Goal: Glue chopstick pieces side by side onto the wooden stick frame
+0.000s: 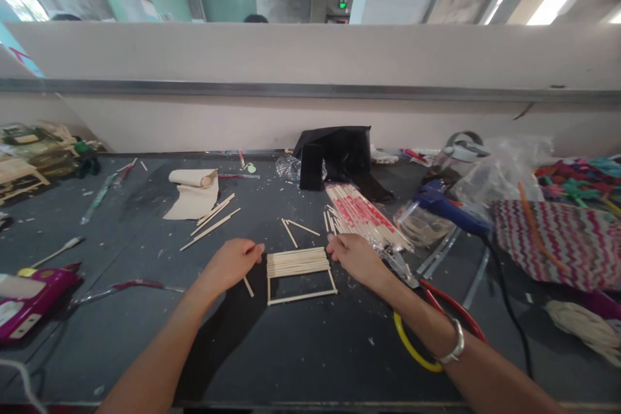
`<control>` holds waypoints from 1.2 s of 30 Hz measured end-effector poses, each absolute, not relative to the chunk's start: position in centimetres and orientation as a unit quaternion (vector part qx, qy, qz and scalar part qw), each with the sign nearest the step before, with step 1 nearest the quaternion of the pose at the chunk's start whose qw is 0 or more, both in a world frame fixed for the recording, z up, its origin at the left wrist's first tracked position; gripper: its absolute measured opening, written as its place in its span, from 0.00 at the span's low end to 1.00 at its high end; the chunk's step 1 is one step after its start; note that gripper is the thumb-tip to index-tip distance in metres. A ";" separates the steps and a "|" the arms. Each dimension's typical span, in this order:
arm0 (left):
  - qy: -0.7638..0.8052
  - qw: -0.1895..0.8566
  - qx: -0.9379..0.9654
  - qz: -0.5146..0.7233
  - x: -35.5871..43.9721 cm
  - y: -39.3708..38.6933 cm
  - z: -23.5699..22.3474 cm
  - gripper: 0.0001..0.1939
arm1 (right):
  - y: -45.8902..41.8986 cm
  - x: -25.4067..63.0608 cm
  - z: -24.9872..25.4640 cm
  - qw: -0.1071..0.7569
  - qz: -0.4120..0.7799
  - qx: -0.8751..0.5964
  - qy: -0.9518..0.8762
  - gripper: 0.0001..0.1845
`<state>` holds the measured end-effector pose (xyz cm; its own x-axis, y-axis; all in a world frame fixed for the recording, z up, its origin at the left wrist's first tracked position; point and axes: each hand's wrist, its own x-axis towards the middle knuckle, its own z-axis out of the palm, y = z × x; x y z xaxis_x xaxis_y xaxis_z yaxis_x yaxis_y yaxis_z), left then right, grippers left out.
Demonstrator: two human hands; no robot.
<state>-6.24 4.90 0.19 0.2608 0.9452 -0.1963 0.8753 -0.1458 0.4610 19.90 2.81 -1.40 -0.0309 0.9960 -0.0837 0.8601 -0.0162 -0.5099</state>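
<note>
A small rectangular frame of pale wooden sticks (pixel 301 297) lies flat on the dark table, its upper part covered by several sticks (pixel 298 262) laid side by side. Just left of its upper corner is my left hand (pixel 235 263), thumb and fingers drawn together; whatever is between them is too small to make out. My right hand (pixel 356 257) mirrors it at the upper right corner, fingers curled in and their grip partly hidden. One loose stick (pixel 248 286) lies beneath my left hand. Beyond the frame rest two short sticks (pixel 303 228) at an angle.
Bagged sticks (pixel 361 210) lie right of centre, near a blue glue gun (pixel 444 207) with a black cord. Red-and-yellow-handled pliers (pixel 427 362) sit under my right forearm. A cloth roll (pixel 194 191) and loose sticks (pixel 211 226) lie left; a magenta device (pixel 36 301) stands far left.
</note>
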 end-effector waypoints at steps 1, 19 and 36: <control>0.605 0.253 0.751 0.073 -6.2 4.9 0.1 0.24 | 2.8 19.9 -1.4 0.161 0.220 -0.678 -0.682 0.25; 0.591 0.399 0.685 0.149 -6.0 4.7 -0.7 0.25 | 2.9 19.9 -2.6 0.242 0.266 -0.648 -0.671 0.25; 0.508 0.232 0.795 0.239 -5.5 5.1 -2.2 0.36 | 3.5 20.1 -3.3 0.329 0.257 -0.592 -0.690 0.16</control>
<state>-5.46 5.07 -2.23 0.3703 0.9176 0.1447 0.6955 -0.3771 0.6116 20.13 3.51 -3.29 -0.0833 0.9853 0.1489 0.6475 0.1671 -0.7435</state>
